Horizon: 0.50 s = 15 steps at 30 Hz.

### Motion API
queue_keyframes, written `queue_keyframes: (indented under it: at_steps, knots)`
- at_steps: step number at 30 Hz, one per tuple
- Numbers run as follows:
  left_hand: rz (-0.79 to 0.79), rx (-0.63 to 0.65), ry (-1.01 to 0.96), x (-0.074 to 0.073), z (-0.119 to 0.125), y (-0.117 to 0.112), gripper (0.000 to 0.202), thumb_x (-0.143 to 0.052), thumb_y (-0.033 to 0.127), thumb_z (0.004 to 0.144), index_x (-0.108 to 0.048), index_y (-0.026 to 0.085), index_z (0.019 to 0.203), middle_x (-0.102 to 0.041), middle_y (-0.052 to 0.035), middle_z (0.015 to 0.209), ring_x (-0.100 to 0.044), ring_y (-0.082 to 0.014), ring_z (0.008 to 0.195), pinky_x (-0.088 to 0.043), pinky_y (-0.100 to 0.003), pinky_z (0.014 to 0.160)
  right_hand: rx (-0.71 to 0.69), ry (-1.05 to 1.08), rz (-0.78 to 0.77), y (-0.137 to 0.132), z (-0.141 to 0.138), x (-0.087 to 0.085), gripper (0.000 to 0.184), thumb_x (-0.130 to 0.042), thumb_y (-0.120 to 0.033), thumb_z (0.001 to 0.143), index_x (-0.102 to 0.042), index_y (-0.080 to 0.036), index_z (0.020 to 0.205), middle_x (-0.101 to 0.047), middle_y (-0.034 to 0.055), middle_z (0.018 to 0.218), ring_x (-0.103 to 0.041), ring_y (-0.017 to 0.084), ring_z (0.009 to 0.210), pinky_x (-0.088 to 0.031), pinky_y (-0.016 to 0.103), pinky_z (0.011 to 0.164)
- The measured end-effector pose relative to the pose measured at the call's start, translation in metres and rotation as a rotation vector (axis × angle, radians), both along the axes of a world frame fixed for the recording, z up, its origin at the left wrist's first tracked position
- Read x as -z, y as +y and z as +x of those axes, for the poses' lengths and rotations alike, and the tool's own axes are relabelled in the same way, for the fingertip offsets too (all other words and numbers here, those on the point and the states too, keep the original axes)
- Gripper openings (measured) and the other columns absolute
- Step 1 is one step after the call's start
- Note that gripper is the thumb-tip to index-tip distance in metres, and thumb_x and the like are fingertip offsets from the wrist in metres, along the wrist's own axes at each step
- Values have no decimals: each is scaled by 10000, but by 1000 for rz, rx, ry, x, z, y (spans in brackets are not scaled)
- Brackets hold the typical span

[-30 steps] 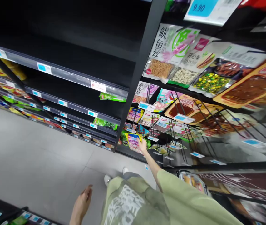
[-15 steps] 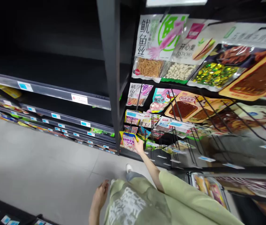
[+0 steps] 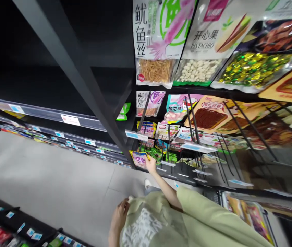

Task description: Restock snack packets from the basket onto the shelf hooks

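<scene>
My right hand (image 3: 151, 165) reaches down to the low hooks of a black snack rack and is closed on a yellow and purple snack packet (image 3: 139, 159), held beside the rack's upright post (image 3: 84, 82). My left hand (image 3: 120, 215) hangs at my side against my green shirt (image 3: 156, 223), fingers loosely curled with nothing in them. Above my right hand, hanging packets fill the hooks: dried squid strips (image 3: 158, 41), pistachios (image 3: 205, 44) and marshmallows (image 3: 179, 108).
Long wire hooks with blue price tags (image 3: 198, 147) jut out at the right. Dark shelves with price strips (image 3: 70, 120) run off to the left. Grey tiled floor (image 3: 45, 185) lies below. A second shelf edge (image 3: 20, 226) is at lower left, and a basket of packets (image 3: 248, 214) at lower right.
The view has swung toward the hook rack. My right hand stays on the packet at the low hooks. My left hand has drawn in against my shirt.
</scene>
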<state>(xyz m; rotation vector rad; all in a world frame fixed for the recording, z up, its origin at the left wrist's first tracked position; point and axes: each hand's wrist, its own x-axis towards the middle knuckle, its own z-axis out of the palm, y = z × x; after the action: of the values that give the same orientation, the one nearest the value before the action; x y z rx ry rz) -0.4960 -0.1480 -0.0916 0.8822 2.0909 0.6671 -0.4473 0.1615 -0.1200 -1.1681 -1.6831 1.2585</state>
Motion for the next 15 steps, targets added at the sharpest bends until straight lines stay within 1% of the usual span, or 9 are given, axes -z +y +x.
queue_keyframes:
  at_steps: [4, 6, 10, 15]
  knots:
    - [-37, 7, -19, 1, 1, -6, 388, -323, 374, 936, -587, 195, 1159, -729, -77, 992, -689, -187, 884, -505, -300, 863, 18, 12, -26, 0, 2, -2, 495, -537, -560, 860, -708, -118, 718, -581, -8, 553, -454, 129, 538, -365, 232, 531]
    - [-38, 11, -16, 0, 2, -6, 384, -323, 366, 936, -597, 207, 1154, -734, -68, 974, -695, -182, 876, -507, -281, 848, 29, 24, -30, 3, 2, -4, 493, -531, -557, 866, -703, -122, 712, -594, -4, 575, -472, 135, 571, -381, 231, 551]
    - [-34, 18, 9, -1, -2, 3, 386, -336, 375, 929, -617, 227, 1148, -745, -61, 960, -703, -184, 866, -516, -271, 818, 57, 47, -32, 10, -3, -3, 489, -543, -566, 859, -709, -124, 729, -632, 5, 622, -494, 143, 605, -422, 243, 604]
    - [-21, 18, -23, 1, -10, 17, 384, -393, 403, 889, -630, 210, 1121, -748, -86, 947, -708, -214, 850, -539, -317, 795, 156, 78, -44, 33, -24, 2, 574, -516, -636, 842, -701, -102, 747, -626, 20, 617, -478, 140, 578, -422, 253, 585]
